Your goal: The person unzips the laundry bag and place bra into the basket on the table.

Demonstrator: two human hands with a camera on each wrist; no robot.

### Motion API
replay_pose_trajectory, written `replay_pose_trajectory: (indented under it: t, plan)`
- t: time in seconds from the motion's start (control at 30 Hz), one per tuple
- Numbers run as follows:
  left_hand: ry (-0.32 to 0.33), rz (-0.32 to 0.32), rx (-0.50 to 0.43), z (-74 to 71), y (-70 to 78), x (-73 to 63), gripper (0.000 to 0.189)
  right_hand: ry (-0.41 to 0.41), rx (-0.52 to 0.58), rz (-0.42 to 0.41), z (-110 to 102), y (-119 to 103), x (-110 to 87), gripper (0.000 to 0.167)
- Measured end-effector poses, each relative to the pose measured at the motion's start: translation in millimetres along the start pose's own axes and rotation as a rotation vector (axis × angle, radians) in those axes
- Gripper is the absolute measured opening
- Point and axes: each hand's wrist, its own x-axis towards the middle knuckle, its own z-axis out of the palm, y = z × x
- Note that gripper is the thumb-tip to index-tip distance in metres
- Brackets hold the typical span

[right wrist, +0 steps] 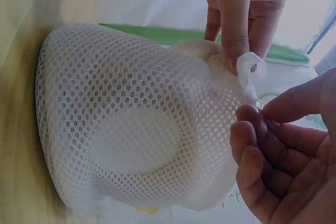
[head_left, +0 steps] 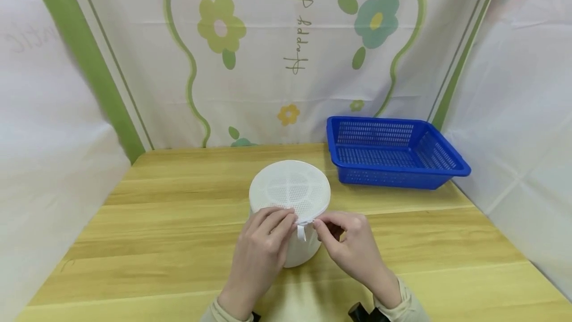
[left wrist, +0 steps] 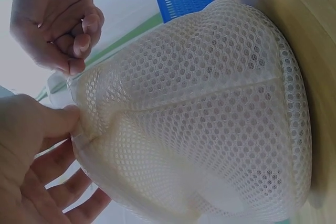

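At the head view's lower centre, a white mesh bag (head_left: 290, 183) is standing upright on the table (head_left: 178, 212). Left hand (head_left: 263, 242) and right hand (head_left: 353, 242) are pinching its near rim, fingers flanking the hanging tab (head_left: 301, 233), left closer.

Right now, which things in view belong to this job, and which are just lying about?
In the job:
Mesh bag
Tab at its rim
Left fingers, right fingers, at that rim
Table, under it

Just about:
Basket, untouched
Backdrop, behind
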Motion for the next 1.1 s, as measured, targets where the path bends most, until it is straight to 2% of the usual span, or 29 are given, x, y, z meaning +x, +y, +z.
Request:
replay_pose_trajectory:
  t: [0.27, 0.5, 0.73, 0.93, 1.1]
  plan:
    - [-0.002, -0.016, -0.041, 2.0, 3.3, -0.3, 0.022, -0.027, 0.03, -0.005, 5.2, 1.8, -5.1, 0.02]
    - [-0.03, -0.034, -0.045, 1.9, 2.8, -2.3, 0.019, -0.055, 0.002, 0.017, 5.4, -3.4, -4.7, 0.013]
    - [-0.008, -0.008, -0.04, 2.7, 2.0, -1.5, 0.017, -0.098, -0.04, 0.012, 4.8, -6.3, -3.4, 0.013]
    - [-0.024, -0.002, -0.032, 3.8, 1.3, -2.4, 0.015, -0.124, -0.094, 0.024, 5.5, -6.0, -3.4, 0.019]
    - [-0.025, 0.024, -0.004, 3.2, 0.3, -2.5, 0.013, -0.1, -0.142, -0.02, 7.2, -3.7, -3.8, 0.024]
